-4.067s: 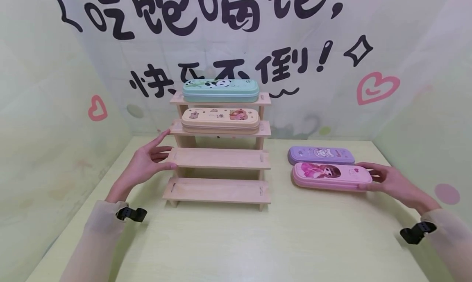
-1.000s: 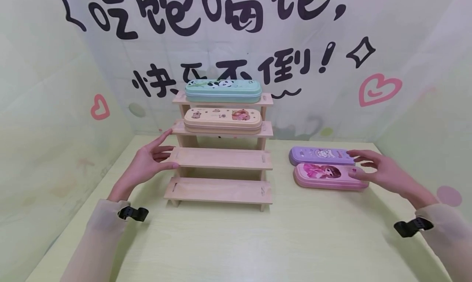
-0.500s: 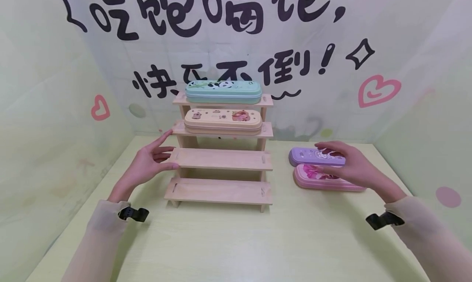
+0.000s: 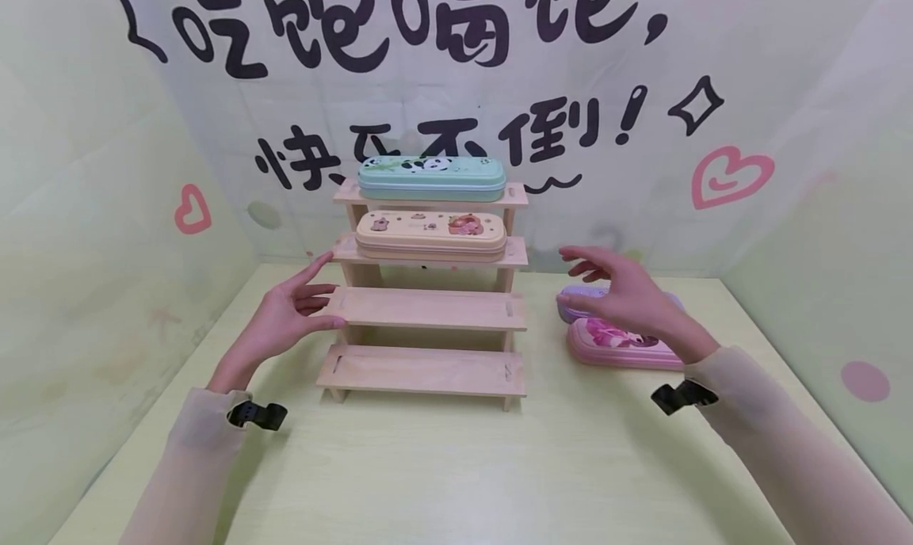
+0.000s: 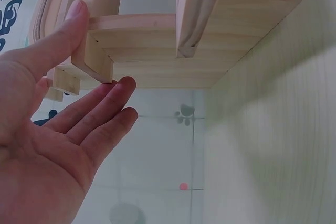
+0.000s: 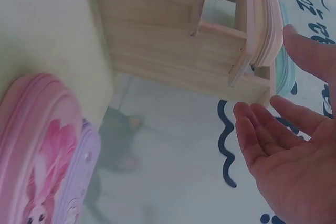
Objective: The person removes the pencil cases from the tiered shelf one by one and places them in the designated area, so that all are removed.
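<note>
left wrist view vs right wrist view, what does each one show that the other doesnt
Only the left wrist view shows the left hand, open, its fingers touching the end of a shelf board.

Only the right wrist view shows the right hand, open and holding nothing, plus the pink pencil case and the purple pencil case lying side by side on the table.

Both show the wooden stepped rack from close up and the printed backdrop behind it.
</note>
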The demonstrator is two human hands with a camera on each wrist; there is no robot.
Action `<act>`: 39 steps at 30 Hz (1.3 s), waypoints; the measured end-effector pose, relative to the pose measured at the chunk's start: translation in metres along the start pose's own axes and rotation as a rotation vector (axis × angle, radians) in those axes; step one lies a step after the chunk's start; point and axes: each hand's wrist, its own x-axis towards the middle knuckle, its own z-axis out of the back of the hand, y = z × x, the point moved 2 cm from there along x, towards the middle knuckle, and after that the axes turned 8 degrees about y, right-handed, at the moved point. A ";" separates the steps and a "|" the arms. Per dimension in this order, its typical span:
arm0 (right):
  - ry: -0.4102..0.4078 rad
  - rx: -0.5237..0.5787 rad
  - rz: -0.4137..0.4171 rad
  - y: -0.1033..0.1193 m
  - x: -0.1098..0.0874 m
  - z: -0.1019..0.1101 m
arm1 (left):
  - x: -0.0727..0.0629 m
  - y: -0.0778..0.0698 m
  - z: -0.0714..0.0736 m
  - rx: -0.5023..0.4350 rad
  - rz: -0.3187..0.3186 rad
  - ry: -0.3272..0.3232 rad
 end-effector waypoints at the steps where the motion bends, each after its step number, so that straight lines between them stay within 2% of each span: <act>1: -0.003 -0.004 0.001 0.003 0.004 -0.001 | 0.000 0.000 0.000 -0.003 0.001 0.001; 10: -0.007 -0.046 -0.020 0.015 0.045 -0.010 | -0.001 -0.001 0.000 -0.014 0.021 0.007; 18: -0.018 0.042 -0.019 0.024 0.074 -0.021 | -0.001 0.000 0.001 -0.012 0.020 0.003; 30: -0.002 0.047 0.005 0.034 0.097 -0.028 | 0.000 -0.001 0.002 0.003 0.034 0.003; 39: -0.031 0.075 -0.020 0.039 0.100 -0.029 | 0.001 -0.001 0.001 0.007 0.023 0.007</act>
